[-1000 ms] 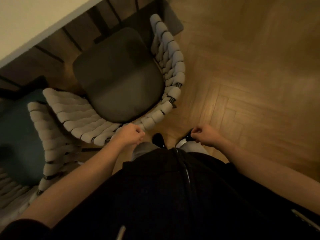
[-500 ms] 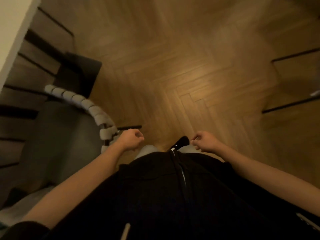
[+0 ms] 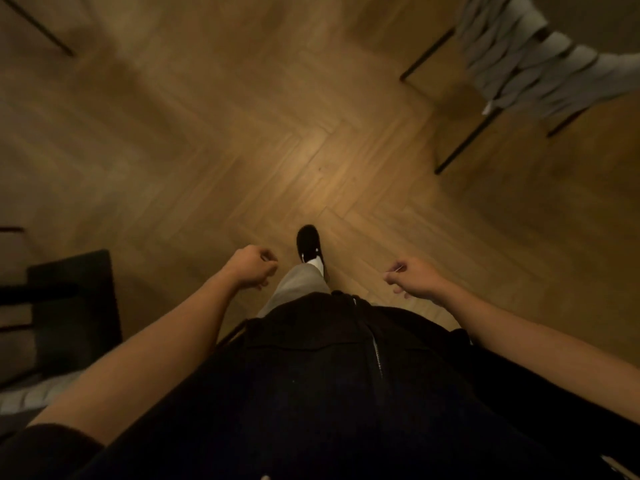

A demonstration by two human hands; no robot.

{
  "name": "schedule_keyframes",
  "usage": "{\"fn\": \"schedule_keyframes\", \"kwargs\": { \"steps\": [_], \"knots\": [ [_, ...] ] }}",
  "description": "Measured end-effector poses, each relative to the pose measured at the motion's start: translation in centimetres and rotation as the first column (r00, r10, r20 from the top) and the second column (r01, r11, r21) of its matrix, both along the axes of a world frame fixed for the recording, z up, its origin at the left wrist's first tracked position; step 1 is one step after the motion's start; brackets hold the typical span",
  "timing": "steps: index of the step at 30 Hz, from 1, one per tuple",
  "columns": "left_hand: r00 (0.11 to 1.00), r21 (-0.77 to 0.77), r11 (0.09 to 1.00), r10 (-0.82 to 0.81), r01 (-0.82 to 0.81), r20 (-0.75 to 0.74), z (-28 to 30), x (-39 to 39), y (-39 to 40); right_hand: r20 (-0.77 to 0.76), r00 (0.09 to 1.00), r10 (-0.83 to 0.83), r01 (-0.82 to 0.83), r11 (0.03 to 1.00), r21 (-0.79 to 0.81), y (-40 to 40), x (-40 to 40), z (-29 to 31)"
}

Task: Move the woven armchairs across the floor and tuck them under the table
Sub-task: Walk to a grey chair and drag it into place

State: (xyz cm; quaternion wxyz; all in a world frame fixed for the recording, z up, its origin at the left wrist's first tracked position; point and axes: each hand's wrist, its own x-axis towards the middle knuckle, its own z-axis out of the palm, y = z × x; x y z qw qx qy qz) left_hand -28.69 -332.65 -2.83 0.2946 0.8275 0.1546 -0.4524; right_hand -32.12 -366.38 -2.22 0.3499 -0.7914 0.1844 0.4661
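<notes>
between chairs, judged: nothing in hand, walking step, black shoe (image 3: 307, 244) forward on the herringbone floor (image 3: 242, 140).

left hand (image 3: 252, 268) and right hand (image 3: 414, 278) hang at the hips, fingers loosely curled, gripping nothing.

woven armchair (image 3: 540, 60) stands at 1 o'clock, well apart from both hands, dark legs on the floor; likely the next one to fetch. next move calls for closing on it and gripping the woven back with both hands.

hard to make out: the chair is blurred and cut off by the frame, seat unseen. dark furniture (image 3: 69, 299) at 8 o'clock, unidentifiable. counter not in view.
</notes>
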Motion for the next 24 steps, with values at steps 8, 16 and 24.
{"fn": "schedule_keyframes", "kwargs": {
  "steps": [8,16,24],
  "knots": [
    [0.965,-0.02,0.967,-0.255,0.254,-0.056,-1.0,14.3,-6.7,0.029,0.972,-0.233,0.233,0.972,-0.024,-4.3,7.9,0.8],
    [0.879,-0.02,0.881,-0.473,0.472,-0.064,-0.1,27.7,-13.9,0.047,0.899,-0.436,0.437,0.899,-0.037,-7.2,16.5,1.8],
    [0.778,-0.02,0.777,-0.629,0.629,0.002,0.3,38.4,-22.4,0.069,0.81,-0.582,0.583,0.812,0.003,-12.1,22.8,1.9]
  ]
}}
